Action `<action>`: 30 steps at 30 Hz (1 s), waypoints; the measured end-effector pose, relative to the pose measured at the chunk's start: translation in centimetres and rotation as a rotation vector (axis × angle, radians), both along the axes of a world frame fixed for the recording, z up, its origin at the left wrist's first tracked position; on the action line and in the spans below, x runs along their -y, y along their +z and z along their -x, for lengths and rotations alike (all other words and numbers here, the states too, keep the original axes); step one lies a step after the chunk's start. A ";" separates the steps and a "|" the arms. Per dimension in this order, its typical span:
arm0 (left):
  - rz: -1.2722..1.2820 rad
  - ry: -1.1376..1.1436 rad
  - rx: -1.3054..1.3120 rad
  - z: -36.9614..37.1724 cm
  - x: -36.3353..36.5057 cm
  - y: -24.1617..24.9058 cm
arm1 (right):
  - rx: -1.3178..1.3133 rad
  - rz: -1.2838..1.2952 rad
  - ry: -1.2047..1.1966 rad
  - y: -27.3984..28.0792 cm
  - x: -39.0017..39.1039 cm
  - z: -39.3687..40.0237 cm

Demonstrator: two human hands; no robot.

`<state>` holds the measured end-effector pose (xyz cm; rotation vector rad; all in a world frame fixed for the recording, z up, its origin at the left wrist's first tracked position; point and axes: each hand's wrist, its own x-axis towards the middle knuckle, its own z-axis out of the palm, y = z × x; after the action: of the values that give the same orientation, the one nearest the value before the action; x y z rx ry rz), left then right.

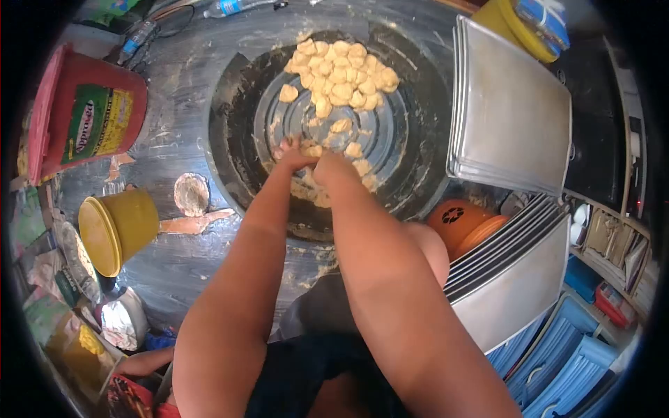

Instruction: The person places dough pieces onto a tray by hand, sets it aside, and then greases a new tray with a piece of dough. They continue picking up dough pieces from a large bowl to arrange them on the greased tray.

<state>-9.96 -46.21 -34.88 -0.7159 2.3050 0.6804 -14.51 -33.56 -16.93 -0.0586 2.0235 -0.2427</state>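
Both of my hands are low inside a wide black basin (226, 167), close together. My left hand (294, 155) is curled, its fingertips around a piece of dough (313, 150). Right beside it, my right hand (330, 167) is closed like a fist, and whatever it holds is hidden. At the far side of the basin lies a heap of round dough balls (341, 73), with one dough ball (288, 93) apart on its left. Smaller dough pieces (353, 150) and smears lie near my hands on the ridged basin floor.
At left stand a red bucket (132, 104) and a yellow bucket (136, 223), near a round dough-crusted lid (191, 194). Metal trays (512, 104) lean at right, with more trays (516, 279) below. An orange container (456, 223) sits beside the basin. Another person's arm (146, 362) shows lower left.
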 end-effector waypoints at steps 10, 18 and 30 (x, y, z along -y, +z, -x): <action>0.220 -0.223 -0.172 -3.3 -5.7 1.6 | 0.030 -0.078 -0.046 -0.2 0.4 1.3; 0.065 -0.236 -0.366 -4.0 -4.4 -5.4 | 0.047 0.024 0.055 0.9 0.7 1.8; 0.260 0.214 -1.028 -1.5 -0.2 16.7 | -0.247 0.382 -0.889 -3.7 3.4 1.3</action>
<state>-8.47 -45.98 -18.16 -0.8594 3.3279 1.0195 -15.77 -36.98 -20.63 0.6090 2.1007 -1.2255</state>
